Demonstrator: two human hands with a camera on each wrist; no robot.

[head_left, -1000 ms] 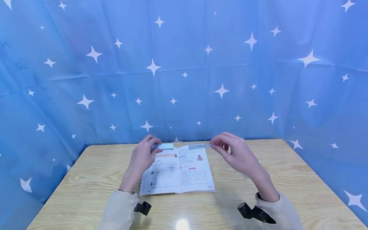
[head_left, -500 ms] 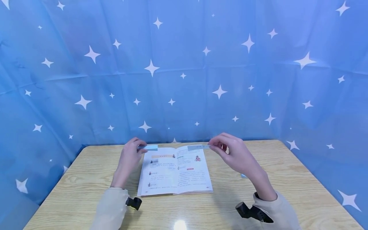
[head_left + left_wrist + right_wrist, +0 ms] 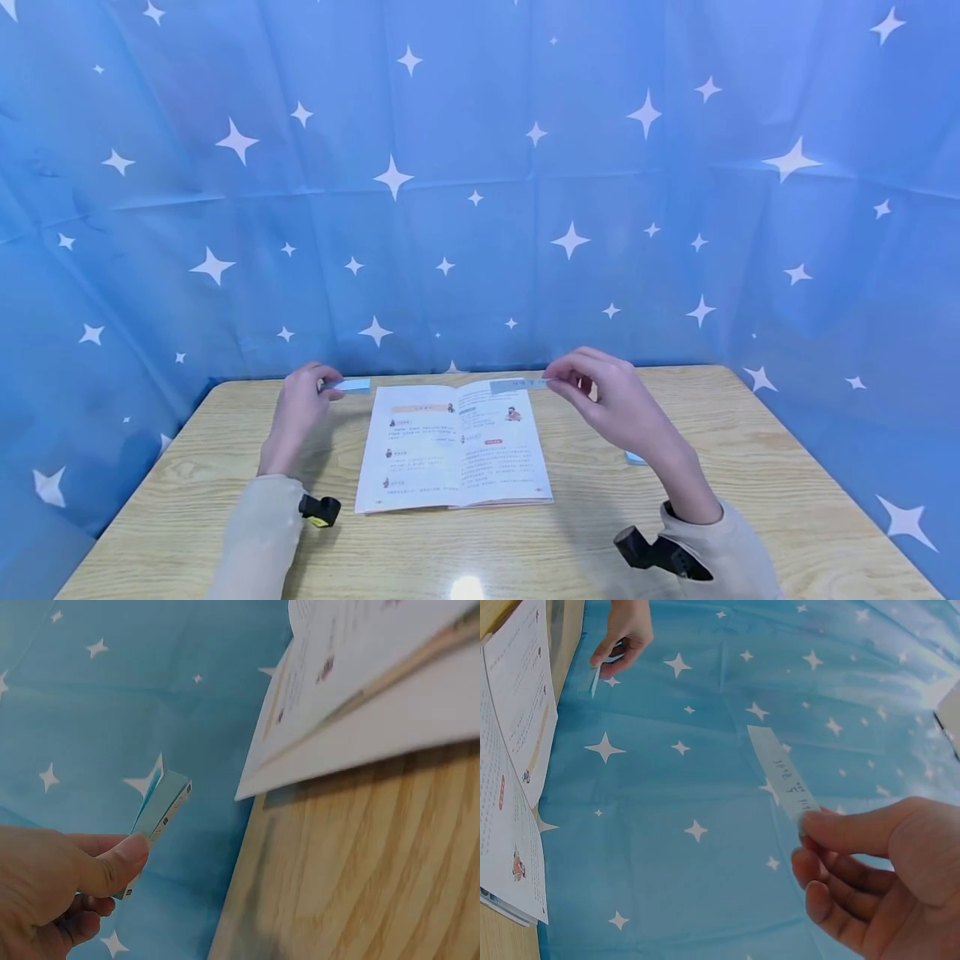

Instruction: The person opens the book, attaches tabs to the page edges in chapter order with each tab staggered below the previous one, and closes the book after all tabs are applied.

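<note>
Here, the right hand [image 3: 904,877] pinches a paper strip [image 3: 778,769] (written on) by one end, the left hand [image 3: 56,881] a blue pad [image 3: 168,801] jutting past its thumb [image 3: 120,864]

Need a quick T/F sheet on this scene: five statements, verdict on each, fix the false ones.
1. The left hand pinches a blue pad. True.
2. The book is closed. False: the book is open.
3. The right hand holds a strip with writing on it. True.
4. The left hand is over the book in the head view. False: it is to the left of the book.
5. A small blue item lies on the table, right of the book. True.
</note>
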